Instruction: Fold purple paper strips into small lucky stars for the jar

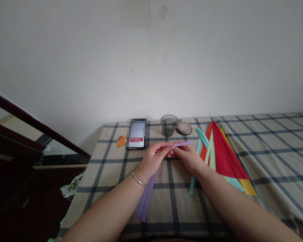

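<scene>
A light purple paper strip [183,144] is pinched between my two hands over the middle of the cloth, its free end pointing right. My left hand [155,155], with a silver bangle at the wrist, closes thumb and fingers on the strip's folded end. My right hand [186,155] is closed on the same strip just beside it. The exact fold between the fingertips is too small to make out. Under my left wrist lies a stack of purple paper strips [145,201], partly hidden by the forearm.
A checked cloth [111,198] covers the table. Behind my hands stand a clear plastic cup [169,126], a round lid [184,127], a phone [136,134] and a bear cutout [121,142]. Fanned red strips [227,158] lie right, among other colours. A wall [151,74] rises behind.
</scene>
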`<state>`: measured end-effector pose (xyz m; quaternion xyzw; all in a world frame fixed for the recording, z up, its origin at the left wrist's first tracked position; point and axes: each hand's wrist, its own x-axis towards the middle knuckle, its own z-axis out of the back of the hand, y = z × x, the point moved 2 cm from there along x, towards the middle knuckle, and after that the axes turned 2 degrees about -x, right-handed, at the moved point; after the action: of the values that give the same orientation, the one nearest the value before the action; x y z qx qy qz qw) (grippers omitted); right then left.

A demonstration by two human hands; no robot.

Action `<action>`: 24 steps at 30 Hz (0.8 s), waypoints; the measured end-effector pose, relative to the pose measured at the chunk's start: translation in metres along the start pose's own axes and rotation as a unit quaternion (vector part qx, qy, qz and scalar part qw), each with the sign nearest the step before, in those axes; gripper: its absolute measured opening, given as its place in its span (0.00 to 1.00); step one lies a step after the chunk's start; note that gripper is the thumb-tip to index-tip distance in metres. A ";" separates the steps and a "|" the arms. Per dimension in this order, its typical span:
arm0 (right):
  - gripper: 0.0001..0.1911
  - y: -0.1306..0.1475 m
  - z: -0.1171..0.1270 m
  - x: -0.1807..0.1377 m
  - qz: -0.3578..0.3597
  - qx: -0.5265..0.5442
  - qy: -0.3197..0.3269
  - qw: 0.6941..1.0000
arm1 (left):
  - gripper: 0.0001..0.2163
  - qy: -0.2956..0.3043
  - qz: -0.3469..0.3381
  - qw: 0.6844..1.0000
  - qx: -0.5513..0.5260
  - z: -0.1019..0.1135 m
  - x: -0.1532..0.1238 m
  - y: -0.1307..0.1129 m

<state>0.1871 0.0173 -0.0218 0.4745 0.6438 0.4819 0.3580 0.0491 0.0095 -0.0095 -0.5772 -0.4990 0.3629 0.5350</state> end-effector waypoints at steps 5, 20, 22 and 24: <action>0.11 0.000 0.001 -0.001 0.004 0.009 0.019 1.000 | 0.10 0.019 0.005 1.000 -0.020 0.000 0.001 0.000; 0.13 0.000 -0.001 0.001 0.004 -0.010 0.003 1.000 | 0.14 0.048 -0.036 0.992 0.108 0.000 0.000 0.000; 0.14 0.001 -0.002 0.001 0.003 -0.015 -0.007 1.000 | 0.15 0.056 -0.053 0.987 0.138 0.000 -0.001 -0.002; 0.14 0.003 -0.003 0.001 0.005 -0.017 -0.019 1.000 | 0.15 0.063 -0.067 0.983 0.161 -0.001 -0.003 -0.002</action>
<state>0.1845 0.0177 -0.0183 0.4810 0.6260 0.4854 0.3756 0.0490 0.0066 -0.0081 -0.4701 -0.4373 0.3649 0.6743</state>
